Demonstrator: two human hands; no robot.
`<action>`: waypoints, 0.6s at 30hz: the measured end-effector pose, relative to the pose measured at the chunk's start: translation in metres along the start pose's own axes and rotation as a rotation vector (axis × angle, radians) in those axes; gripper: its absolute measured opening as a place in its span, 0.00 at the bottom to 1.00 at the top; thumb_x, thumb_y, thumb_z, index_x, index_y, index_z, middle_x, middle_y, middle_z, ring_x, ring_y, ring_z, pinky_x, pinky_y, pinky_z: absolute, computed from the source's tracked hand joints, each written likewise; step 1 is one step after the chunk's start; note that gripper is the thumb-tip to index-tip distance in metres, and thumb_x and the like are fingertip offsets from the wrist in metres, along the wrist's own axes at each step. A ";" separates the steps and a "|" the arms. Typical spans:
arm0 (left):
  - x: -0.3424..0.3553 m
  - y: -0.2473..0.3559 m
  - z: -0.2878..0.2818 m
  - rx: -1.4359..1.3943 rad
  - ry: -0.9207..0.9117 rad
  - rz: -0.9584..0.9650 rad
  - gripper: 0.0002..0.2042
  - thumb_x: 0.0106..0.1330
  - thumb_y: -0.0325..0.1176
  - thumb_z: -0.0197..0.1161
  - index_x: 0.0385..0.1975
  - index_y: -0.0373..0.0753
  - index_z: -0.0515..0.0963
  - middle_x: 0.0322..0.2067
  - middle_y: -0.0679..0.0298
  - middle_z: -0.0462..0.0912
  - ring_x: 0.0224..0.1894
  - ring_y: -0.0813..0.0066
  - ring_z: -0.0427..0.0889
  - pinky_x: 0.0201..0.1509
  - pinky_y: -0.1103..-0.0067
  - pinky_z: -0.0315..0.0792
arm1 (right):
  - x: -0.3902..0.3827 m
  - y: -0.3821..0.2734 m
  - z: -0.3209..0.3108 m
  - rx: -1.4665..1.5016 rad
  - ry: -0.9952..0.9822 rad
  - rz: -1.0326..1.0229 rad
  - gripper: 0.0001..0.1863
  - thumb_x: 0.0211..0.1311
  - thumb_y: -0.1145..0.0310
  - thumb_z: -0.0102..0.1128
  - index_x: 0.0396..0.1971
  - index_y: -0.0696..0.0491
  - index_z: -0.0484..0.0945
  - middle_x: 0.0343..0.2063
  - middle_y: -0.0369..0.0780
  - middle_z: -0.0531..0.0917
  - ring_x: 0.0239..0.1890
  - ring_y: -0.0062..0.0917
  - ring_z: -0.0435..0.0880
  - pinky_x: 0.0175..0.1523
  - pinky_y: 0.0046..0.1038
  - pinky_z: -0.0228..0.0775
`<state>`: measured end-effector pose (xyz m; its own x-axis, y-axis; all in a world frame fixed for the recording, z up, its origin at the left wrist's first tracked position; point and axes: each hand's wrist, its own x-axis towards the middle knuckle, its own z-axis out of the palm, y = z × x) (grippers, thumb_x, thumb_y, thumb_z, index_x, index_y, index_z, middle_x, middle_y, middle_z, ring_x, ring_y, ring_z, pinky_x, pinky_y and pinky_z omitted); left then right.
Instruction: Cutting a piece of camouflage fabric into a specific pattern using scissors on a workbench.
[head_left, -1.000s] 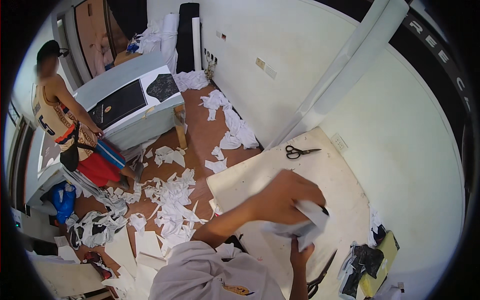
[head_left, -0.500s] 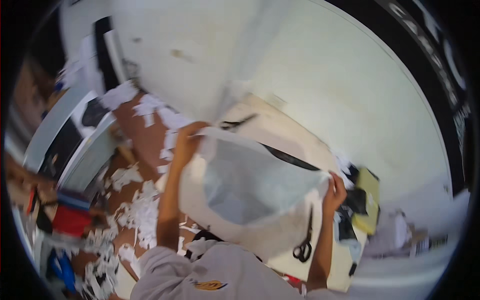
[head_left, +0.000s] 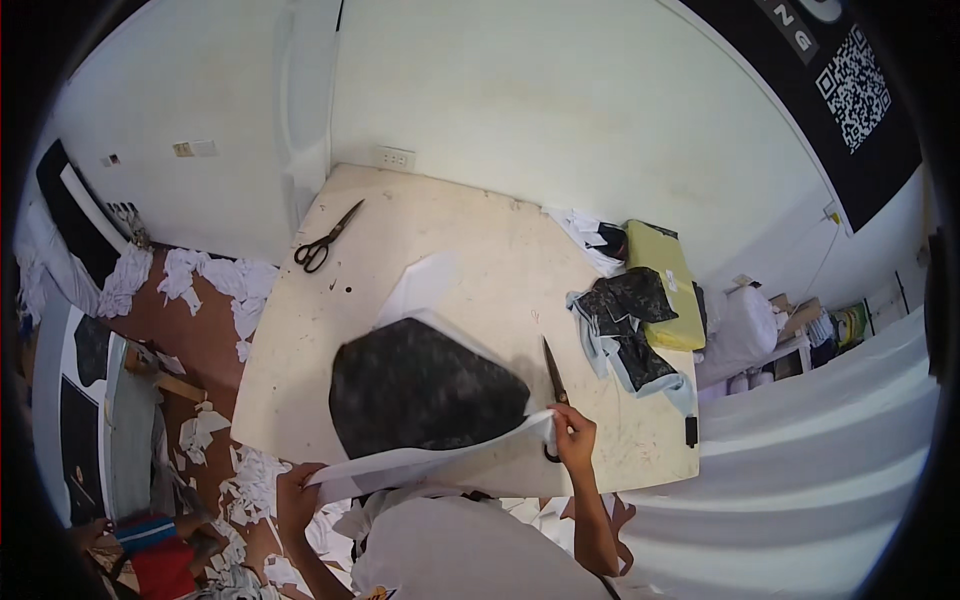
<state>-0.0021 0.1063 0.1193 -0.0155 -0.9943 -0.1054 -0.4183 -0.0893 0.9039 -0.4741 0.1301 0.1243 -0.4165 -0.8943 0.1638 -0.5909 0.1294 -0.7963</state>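
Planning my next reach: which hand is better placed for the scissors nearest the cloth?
Probably the right hand: it pinches the cloth right beside those scissors. The left hand grips the opposite end, farther away. Both are occupied.

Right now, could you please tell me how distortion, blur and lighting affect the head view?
Head view: fisheye blackens the corners and bows the black wall sign; head view: the dark, white-edged sheet looks slightly soft, the far-left scissors clearer; head view: light seems fairly even, without harsh glare.
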 end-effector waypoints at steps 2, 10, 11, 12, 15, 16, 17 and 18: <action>-0.004 0.008 -0.011 -0.008 -0.028 -0.028 0.15 0.51 0.16 0.52 0.37 0.29 0.82 0.32 0.56 0.87 0.35 0.71 0.85 0.43 0.78 0.77 | -0.004 0.006 0.000 0.077 0.039 0.030 0.06 0.66 0.76 0.56 0.34 0.61 0.80 0.32 0.42 0.84 0.35 0.22 0.80 0.43 0.23 0.72; 0.188 0.042 -0.006 0.275 0.156 0.451 0.16 0.56 0.22 0.59 0.45 0.30 0.80 0.42 0.45 0.84 0.48 0.51 0.83 0.54 0.71 0.74 | 0.115 -0.015 0.026 -0.147 -0.088 -0.039 0.10 0.69 0.62 0.58 0.39 0.54 0.78 0.19 0.44 0.77 0.21 0.29 0.76 0.30 0.29 0.67; 0.224 0.048 -0.003 0.320 0.176 0.460 0.15 0.56 0.23 0.60 0.45 0.33 0.81 0.42 0.48 0.84 0.47 0.50 0.83 0.52 0.70 0.75 | 0.140 -0.018 0.026 -0.231 -0.113 -0.151 0.10 0.66 0.62 0.61 0.37 0.54 0.79 0.21 0.42 0.78 0.22 0.27 0.76 0.31 0.29 0.68; 0.255 0.057 -0.001 0.387 0.224 0.433 0.15 0.57 0.25 0.61 0.45 0.36 0.82 0.42 0.50 0.84 0.46 0.49 0.82 0.51 0.69 0.75 | 0.166 -0.023 0.022 -0.319 -0.131 -0.265 0.11 0.63 0.63 0.64 0.36 0.55 0.80 0.22 0.41 0.78 0.23 0.26 0.76 0.32 0.29 0.69; 0.330 0.100 -0.002 0.396 0.255 0.448 0.15 0.58 0.26 0.61 0.46 0.39 0.82 0.41 0.52 0.85 0.44 0.50 0.82 0.48 0.67 0.75 | 0.239 -0.050 -0.001 -0.363 -0.023 -0.642 0.09 0.56 0.68 0.64 0.37 0.52 0.81 0.29 0.45 0.83 0.32 0.41 0.83 0.38 0.37 0.73; 0.347 0.120 -0.003 0.363 0.255 0.392 0.15 0.58 0.26 0.61 0.47 0.39 0.82 0.40 0.53 0.85 0.43 0.50 0.82 0.47 0.66 0.75 | 0.256 -0.065 -0.011 -0.375 0.069 -0.615 0.09 0.55 0.69 0.64 0.37 0.52 0.81 0.31 0.45 0.83 0.35 0.44 0.83 0.40 0.40 0.73; 0.362 0.144 -0.010 0.310 0.308 0.553 0.15 0.59 0.25 0.60 0.46 0.38 0.82 0.38 0.54 0.85 0.41 0.54 0.82 0.47 0.69 0.75 | 0.270 -0.084 -0.027 -0.410 0.144 -0.630 0.09 0.56 0.71 0.62 0.38 0.52 0.81 0.32 0.46 0.83 0.36 0.44 0.83 0.41 0.39 0.73; 0.369 0.166 -0.015 0.258 0.335 0.610 0.14 0.59 0.24 0.59 0.45 0.37 0.82 0.37 0.55 0.85 0.39 0.57 0.83 0.46 0.71 0.75 | 0.280 -0.105 -0.046 -0.499 0.204 -0.497 0.09 0.56 0.73 0.60 0.38 0.52 0.81 0.32 0.46 0.83 0.36 0.43 0.83 0.42 0.38 0.73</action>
<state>-0.0639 -0.2762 0.2367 -0.0528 -0.8314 0.5532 -0.6244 0.4598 0.6314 -0.5606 -0.1138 0.2809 -0.1089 -0.8066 0.5810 -0.9676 -0.0477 -0.2477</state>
